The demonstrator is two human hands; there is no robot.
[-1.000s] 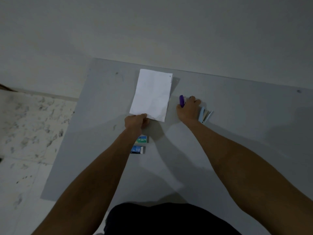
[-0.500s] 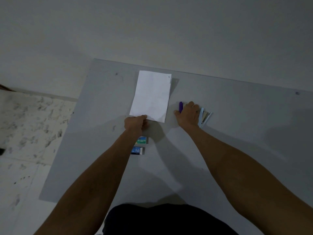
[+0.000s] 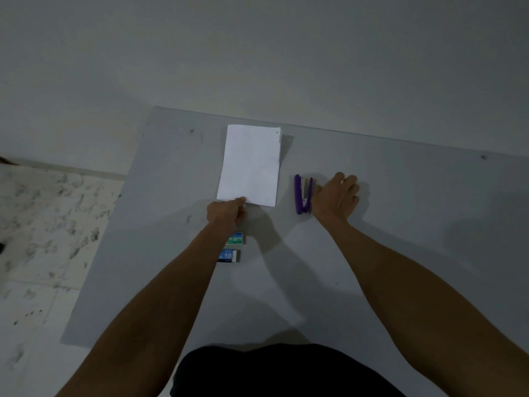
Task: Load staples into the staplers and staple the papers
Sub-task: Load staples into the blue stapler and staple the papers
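A white paper stack (image 3: 250, 164) lies on the grey table (image 3: 400, 224), its far right corner stapled. My left hand (image 3: 226, 214) pinches the stack's near left corner. A purple stapler (image 3: 301, 194) lies on its side just right of the papers, with nothing holding it. My right hand (image 3: 335, 197) rests palm down right beside it, fingers curled over the spot where a light blue stapler lay; that stapler is hidden under the hand. Two staple boxes, one green (image 3: 236, 239) and one blue (image 3: 229, 255), sit beside my left wrist.
The table's far edge meets a plain wall. Its left edge drops to a speckled tiled floor (image 3: 43, 239). Bare table surface stretches to the right of my right hand and in front of my body.
My right hand has let go of the purple stapler and slid right, over the light blue stapler. The purple stapler now lies in full view. My left hand still holds the paper corner.
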